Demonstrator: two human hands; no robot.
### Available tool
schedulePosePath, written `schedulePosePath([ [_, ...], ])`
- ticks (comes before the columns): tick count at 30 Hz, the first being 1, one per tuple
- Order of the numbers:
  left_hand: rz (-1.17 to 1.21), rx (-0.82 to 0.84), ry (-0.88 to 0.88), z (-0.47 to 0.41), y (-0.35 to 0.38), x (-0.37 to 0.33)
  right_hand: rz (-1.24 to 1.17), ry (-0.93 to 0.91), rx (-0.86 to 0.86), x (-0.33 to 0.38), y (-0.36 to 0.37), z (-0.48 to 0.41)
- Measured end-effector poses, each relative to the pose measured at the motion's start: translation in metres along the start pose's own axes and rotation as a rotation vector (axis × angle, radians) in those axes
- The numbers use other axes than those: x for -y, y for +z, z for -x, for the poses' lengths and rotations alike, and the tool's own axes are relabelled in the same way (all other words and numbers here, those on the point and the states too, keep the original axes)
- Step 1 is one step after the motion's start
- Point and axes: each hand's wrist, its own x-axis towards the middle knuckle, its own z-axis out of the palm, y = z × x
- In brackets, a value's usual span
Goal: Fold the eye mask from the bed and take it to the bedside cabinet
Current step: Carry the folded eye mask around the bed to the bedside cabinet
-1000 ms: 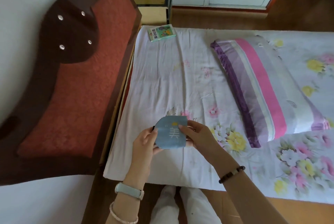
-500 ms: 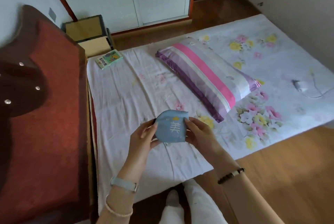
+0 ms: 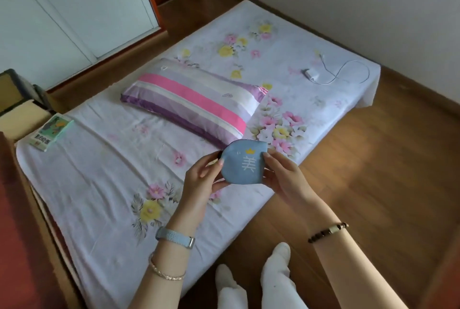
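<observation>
- At the far left edge we see the bedside cabinet (image 3: pixel 17 99), dark-framed with a pale yellow top, touching the corner of the bed (image 3: pixel 104 184).
- Just beside it, on the bed's floral sheet, we see a small green packet (image 3: pixel 51 131) lying flat.
- Further right, a pillow (image 3: pixel 191 104) striped in purple, pink and white lies slantwise across the bed.
- Near the middle, our left hand (image 3: pixel 201 181), with a pale blue watch strap (image 3: pixel 175 237) and a thin bangle on the wrist, pinches the left edge of the eye mask (image 3: pixel 242 166) between thumb and fingers.
- We hold the eye mask folded in half and lifted above the near edge of the bed; it is light blue, with a yellow crown and a white character.
- Our right hand (image 3: pixel 283 174), a beaded bracelet (image 3: pixel 328 231) on its wrist, closes thumb and fingertips on the right edge.
- On the far right of the bed, a white charger and cable (image 3: pixel 331 74) lie loose.
</observation>
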Motion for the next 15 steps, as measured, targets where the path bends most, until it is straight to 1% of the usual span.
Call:
schedulePosePath([
  [8, -0.055, 0.197, 0.000, -0.040, 0.149, 0.012, -0.097, -0.116, -0.123, 0.068, -0.123, 0.007],
  [15, -0.119, 0.355, -0.004, -0.065, 0.255, 0.022, -0.124, -0.199, -0.252, 0.116, -0.207, 0.020],
])
